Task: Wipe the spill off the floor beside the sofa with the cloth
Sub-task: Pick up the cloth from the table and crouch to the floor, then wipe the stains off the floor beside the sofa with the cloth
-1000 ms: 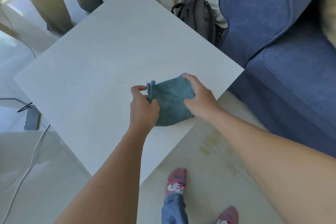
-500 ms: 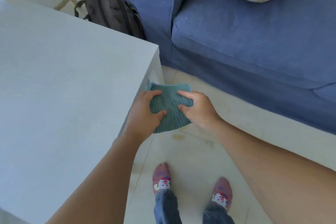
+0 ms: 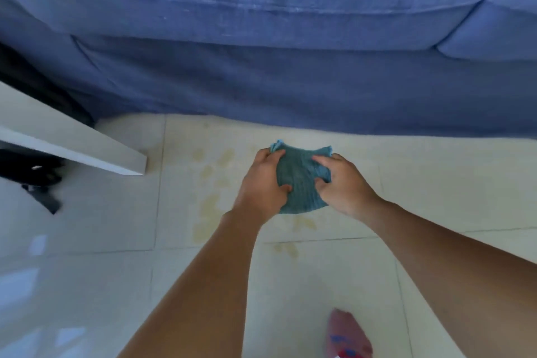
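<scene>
A folded teal cloth (image 3: 299, 177) is held between both hands above the pale tiled floor, in front of the blue sofa (image 3: 261, 38). My left hand (image 3: 261, 183) grips its left side and my right hand (image 3: 343, 183) grips its right side. Yellowish spill patches (image 3: 209, 203) spread over the tiles just left of and below the cloth, with more blotches (image 3: 286, 248) near a tile joint. Whether the cloth touches the floor I cannot tell.
The corner of a white table (image 3: 87, 145) juts in from the left. A dark bag (image 3: 32, 171) lies under it. One pink-socked foot (image 3: 348, 334) stands at the bottom. The sofa front runs across the whole top.
Both hands carried the cloth off the table top and down in front of the sofa. The view swung from the table to the spill on the floor.
</scene>
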`<state>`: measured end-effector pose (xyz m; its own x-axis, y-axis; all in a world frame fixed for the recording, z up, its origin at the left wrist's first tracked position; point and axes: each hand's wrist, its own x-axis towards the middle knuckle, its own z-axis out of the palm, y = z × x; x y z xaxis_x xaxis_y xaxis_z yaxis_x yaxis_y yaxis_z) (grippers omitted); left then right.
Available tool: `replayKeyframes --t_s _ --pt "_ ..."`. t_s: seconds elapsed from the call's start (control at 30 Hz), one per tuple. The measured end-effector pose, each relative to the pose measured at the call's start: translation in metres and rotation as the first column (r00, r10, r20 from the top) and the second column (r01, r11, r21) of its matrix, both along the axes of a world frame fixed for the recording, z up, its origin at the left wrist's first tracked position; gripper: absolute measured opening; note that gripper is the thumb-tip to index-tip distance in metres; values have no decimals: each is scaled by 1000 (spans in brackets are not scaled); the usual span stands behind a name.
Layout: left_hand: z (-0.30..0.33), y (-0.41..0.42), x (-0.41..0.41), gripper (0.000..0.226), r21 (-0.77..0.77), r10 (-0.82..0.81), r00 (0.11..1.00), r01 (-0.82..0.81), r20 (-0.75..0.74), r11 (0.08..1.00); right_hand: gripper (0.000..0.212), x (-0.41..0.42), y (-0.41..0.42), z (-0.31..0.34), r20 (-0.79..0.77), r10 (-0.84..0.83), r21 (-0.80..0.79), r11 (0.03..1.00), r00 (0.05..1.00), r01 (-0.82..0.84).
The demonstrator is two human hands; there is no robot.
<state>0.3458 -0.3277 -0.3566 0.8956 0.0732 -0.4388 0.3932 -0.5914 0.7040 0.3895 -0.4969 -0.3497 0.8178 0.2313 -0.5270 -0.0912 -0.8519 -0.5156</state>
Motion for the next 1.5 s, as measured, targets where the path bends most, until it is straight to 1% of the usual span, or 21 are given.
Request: replayKeyframes --t_s 0.1,0.2,0.33,0.4,0.47,0.53,0.57,0.6,0.67,0.7,0.73,0.77,0.8,0.87,0.93,1.0,1.13,1.23,1.3,1.4,1.5 --pt "-64 -32 34 72 24 -114 993 114 -3 993 54 22 -33 -58 12 -28 -50 998 1000 29" --pt "-117 -62 69 67 55 -210 978 210 -2 976 56 49 -63 -108 41 -8 -104 995 999 12" --pt "-163 -91 116 66 129 -264 963 257 45 958 61 85 -90 -159 104 -35 -171 984 994 52" --pt "-173 -100 132 67 185 -282 958 268 55 946 63 94 -98 -172 98 -41 -176 983 994 57" --pt "-174 -106 133 65 232 -280 960 265 32 936 64 94 -105 -173 81 -39 -175 983 996 53" --pt "-169 -107 119 64 274 -296 955 292 -29 916 68 89 -106 -168 90 -118 -164 978 989 132" --pt "-167 -105 112 63 310 -315 948 314 -50 897 70 83 -104 -165 111 -170 -185 964 979 188" --pt "-167 -101 107 63 357 -335 940 333 -58 873 71 77 -99 -162 159 -183 -253 942 970 219" --pt "-169 -89 104 58 466 -357 934 318 -5 826 64 68 -89 -161 331 -69 -426 879 941 214" --pt "-170 -85 106 54 524 -359 932 284 45 803 61 65 -86 -165 411 -5 -447 871 912 207" --pt "-172 -81 108 52 571 -364 927 251 92 782 60 64 -84 -172 466 45 -413 894 884 172" --pt "-173 -77 109 52 602 -374 920 234 117 764 61 65 -83 -179 486 98 -357 929 868 95" --pt "-174 -72 111 53 618 -387 914 239 117 749 62 69 -84 -185 469 173 -314 949 866 -20" --pt "-176 -65 111 57 631 -426 903 300 55 716 65 75 -84 -195 363 304 -289 936 881 -204" --pt "-175 -61 108 59 623 -457 889 376 -34 686 65 72 -85 -204 290 343 -319 915 893 -248" --pt "-176 -61 104 60 616 -474 879 398 -45 680 66 49 -88 -211 292 318 -337 917 902 -214" --pt "-174 -78 104 60 603 -518 855 410 6 684 72 1 -132 -227 420 226 -371 927 879 -61" --pt "-171 -94 107 63 588 -569 819 496 -72 639 79 14 -156 -226 367 112 -416 907 923 56" --pt "-171 -100 108 69 596 -580 804 531 -129 603 78 35 -147 -227 383 41 -408 904 923 130" --pt "-171 -106 105 83 590 -578 788 574 -212 568 74 40 -139 -226 344 39 -396 912 938 107" --pt "-170 -108 101 98 585 -606 772 586 -192 561 77 6 -165 -227 342 94 -395 917 935 52"
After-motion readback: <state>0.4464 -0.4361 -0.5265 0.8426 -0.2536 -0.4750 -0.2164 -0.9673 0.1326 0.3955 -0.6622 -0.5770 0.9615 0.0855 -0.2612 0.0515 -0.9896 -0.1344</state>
